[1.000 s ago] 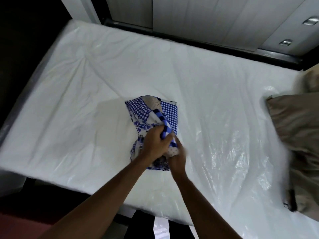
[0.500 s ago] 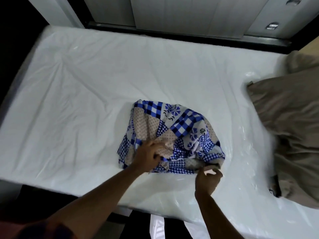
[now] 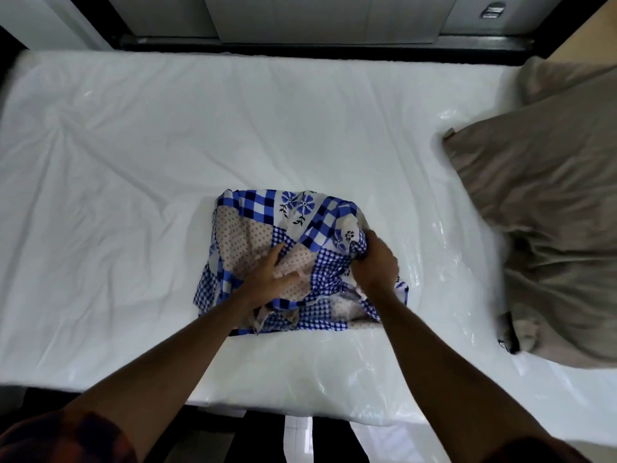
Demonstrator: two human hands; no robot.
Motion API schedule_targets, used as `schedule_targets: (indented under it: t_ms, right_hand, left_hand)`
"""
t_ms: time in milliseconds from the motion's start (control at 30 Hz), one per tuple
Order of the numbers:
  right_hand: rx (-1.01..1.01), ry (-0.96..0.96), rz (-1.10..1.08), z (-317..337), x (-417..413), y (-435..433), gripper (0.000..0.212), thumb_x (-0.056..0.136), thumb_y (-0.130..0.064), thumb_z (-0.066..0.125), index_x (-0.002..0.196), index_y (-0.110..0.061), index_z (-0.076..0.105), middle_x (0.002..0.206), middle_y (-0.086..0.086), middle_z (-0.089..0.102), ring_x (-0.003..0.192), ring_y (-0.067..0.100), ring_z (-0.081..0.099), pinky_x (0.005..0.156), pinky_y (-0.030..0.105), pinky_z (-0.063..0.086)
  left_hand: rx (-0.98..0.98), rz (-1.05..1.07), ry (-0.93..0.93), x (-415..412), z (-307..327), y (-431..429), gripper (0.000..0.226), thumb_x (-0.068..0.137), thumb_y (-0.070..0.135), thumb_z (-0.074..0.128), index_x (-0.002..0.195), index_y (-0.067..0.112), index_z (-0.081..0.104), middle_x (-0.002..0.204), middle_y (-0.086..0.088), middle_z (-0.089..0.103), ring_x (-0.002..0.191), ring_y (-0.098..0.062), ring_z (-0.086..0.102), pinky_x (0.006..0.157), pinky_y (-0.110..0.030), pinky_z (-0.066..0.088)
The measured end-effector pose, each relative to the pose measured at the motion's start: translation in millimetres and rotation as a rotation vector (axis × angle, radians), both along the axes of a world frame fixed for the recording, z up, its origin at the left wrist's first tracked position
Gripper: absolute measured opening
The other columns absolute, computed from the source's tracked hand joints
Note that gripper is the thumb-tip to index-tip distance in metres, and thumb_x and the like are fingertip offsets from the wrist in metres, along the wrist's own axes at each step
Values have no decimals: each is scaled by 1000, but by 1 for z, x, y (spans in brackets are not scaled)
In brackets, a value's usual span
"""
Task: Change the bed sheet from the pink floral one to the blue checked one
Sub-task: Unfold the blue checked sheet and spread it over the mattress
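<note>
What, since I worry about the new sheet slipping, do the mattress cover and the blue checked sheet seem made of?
The mattress cover looks like clear plastic film, glossy: sharp white glare, crinkly creases. The blue checked sheet looks like thin woven cloth, perhaps cotton, matte: soft bunched folds, printed pattern, no shine.

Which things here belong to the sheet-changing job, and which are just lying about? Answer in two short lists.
Part of the job:
plastic-covered mattress
blue checked sheet, bunched up on it
left hand, laid on the sheet
right hand, gripping a fold of it

Lying about:
brown pillow at the right end
pale cabinet doors behind
</note>
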State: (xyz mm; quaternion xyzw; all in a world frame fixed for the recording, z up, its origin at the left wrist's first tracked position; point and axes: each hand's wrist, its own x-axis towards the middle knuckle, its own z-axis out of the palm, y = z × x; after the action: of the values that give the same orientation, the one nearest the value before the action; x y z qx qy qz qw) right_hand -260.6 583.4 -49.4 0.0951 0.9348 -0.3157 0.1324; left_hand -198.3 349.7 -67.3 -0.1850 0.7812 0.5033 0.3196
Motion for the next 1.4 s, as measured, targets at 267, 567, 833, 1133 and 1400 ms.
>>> schedule_targets:
  t_ms: [267,567,833,1133,1400]
  right_hand:
    - [145,227,-354,25,-41,88,60,73,-9,53,131,-26,56,122,6,60,113,33,54,89,46,47]
    - [76,201,176,-18,32,72,66,71,-5,72,135,-18,58,135,10,55,123,29,47,96,54,48]
    - [353,167,632,-58,54,62,75,75,-40,81,143,-37,49,161,13,31,149,35,25,114,60,29]
    - [108,228,525,-30,-28,47,41,77,-12,71,117,-15,61,103,5,70,97,30,65,90,43,46]
    - [-201,42,333,-9,-51,37,31,86,-7,60,117,-10,58,97,10,70,78,29,63,63,37,49]
  left_hand:
    - [-156,-155,75,0,-11,-9,120,60,92,56,156,29,21,157,2,33,140,-22,36,114,-48,36]
    - [-549,-657,231,23,-14,49,123,63,72,72,157,34,3,162,-9,13,149,-33,16,112,-61,29]
    - [-719,-786,268,23,-22,67,84,86,35,69,155,30,22,162,-7,14,148,-37,16,109,-59,32]
    - [-188,-330,400,8,-5,53,89,82,55,72,152,18,33,148,-2,47,130,-14,48,103,-31,44]
    - [-785,-436,389,34,-31,59,111,68,74,70,153,17,26,138,-16,49,116,-37,52,86,-51,49]
